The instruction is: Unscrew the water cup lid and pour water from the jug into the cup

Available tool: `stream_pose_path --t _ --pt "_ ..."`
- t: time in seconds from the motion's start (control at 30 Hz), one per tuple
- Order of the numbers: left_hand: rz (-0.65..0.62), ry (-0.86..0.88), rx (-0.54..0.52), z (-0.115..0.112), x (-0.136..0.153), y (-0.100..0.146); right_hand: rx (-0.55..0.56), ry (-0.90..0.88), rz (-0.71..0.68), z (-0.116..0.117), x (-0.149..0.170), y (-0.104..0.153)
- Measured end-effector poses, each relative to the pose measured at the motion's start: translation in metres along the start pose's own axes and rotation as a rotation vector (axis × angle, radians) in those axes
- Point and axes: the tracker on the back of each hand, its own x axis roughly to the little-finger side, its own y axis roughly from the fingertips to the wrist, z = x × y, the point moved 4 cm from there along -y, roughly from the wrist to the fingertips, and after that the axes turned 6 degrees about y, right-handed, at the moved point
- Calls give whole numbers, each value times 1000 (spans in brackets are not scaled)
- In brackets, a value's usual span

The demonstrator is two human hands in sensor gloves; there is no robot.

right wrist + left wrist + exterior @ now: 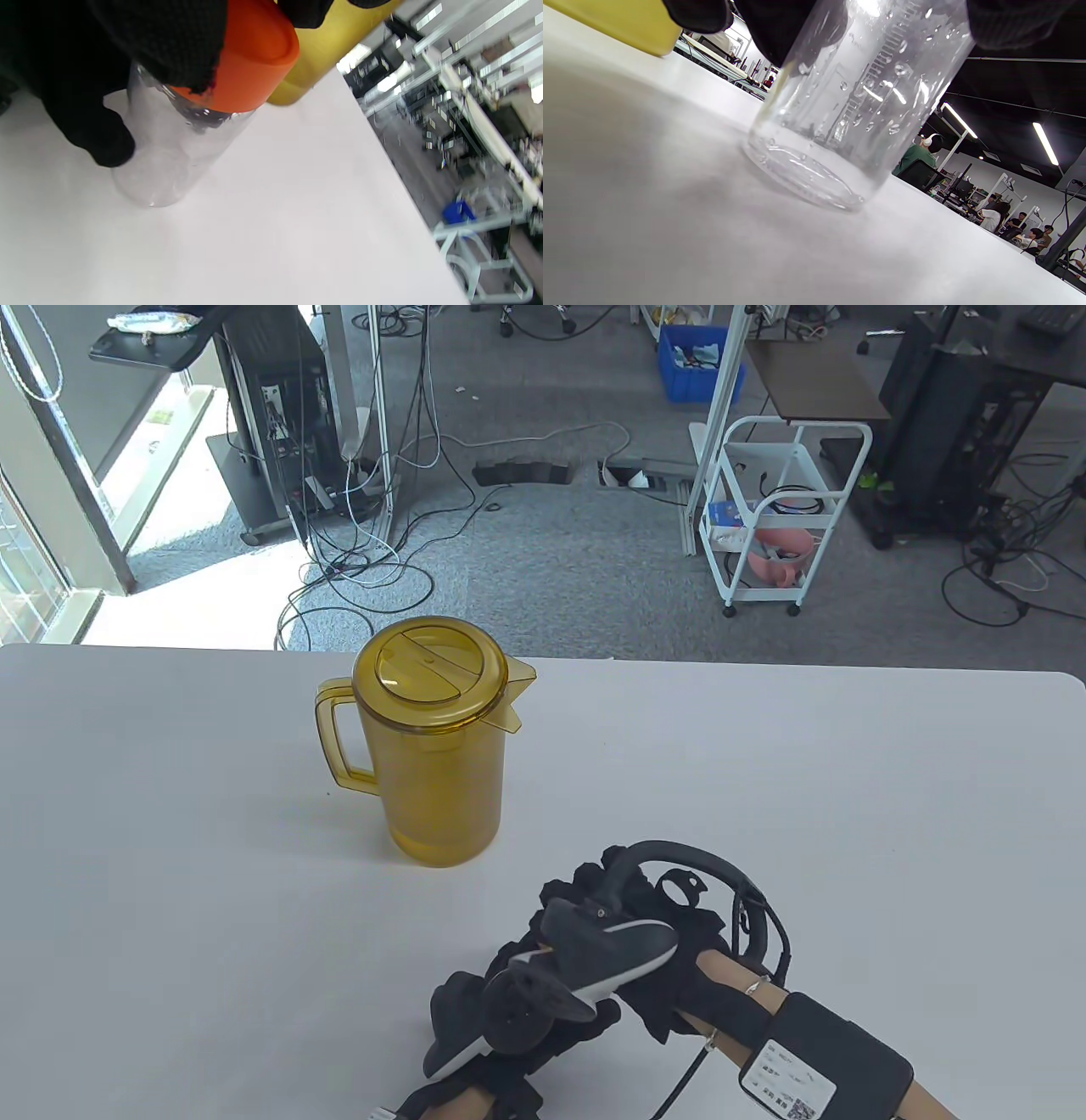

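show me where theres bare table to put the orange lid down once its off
Bare white table spreads right of the yellow jug and beyond the right hand; another wide patch lies left of the jug's handle. It is crowded at the near edge, where both hands grip the clear cup and its orange lid.

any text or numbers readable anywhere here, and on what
Nothing can be read for certain.
White label with a QR code on the right wrist strap: printed lines too small to read.
Clear water cup: a raised measuring scale runs up its wall, its numbers not legible.
Orange lid: no marking shows.
Yellow jug: no text shows.
Blue box on the white cart: print too small.
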Motion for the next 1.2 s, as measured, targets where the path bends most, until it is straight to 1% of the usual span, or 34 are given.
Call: stream_pose_path --t 0.07,0.1,0.17,0.2,0.27,0.37,0.4,0.43,0.47,0.5,0.53,0.57,0.63,0.67,0.73,0.77,0.83,0.97,1.07,1.2 --pt "0 -1 4 0 0 0 66 77 -24 3 -5 7" --pt "1 -5 6 -1 0 0 76 130 -28 4 -8 8" --pt "1 -8 8 -1 0 0 53 202 -14 5 -8 10" --pt "1 -8 8 -1 0 0 54 195 -5 4 -6 11" --pt "3 -11 9 -1 0 0 109 109 38 -6 9 18" --pt "7 -16 10 -1 0 0 76 -143 154 -14 40 20" --pt "8 -17 10 -2 0 -1 65 -266 214 -13 51 18" --pt "8 -17 10 -2 0 0 53 -339 262 -11 57 17" --pt "8 -17 11 -2 0 -1 45 -451 359 -6 66 13" --pt "8 -18 11 -2 0 -1 16 -509 437 -1 71 11" --pt "9 -19 13 -2 0 -1 -91 -582 472 8 74 4" --pt "9 -19 14 -2 0 -1 -187 -618 475 15 74 -1" --pt "11 -20 18 -2 0 -1 -424 -689 450 33 69 -12" --pt "11 -19 21 -3 0 -1 -440 -700 448 36 67 -16" --pt "12 -19 23 -3 0 -1 -470 -661 464 41 65 -22" --pt "12 -18 25 -3 1 -1 -473 -643 453 42 64 -24" --pt "12 -17 32 -4 1 -1 -451 -688 423 41 64 -26" --pt "11 -29 46 -6 0 -2 -420 -718 349 33 61 -27" --pt "12 -28 50 -6 0 -3 -382 -663 227 23 53 -29" --pt "14 -31 56 -7 0 -3 -340 -554 122 12 43 -27"
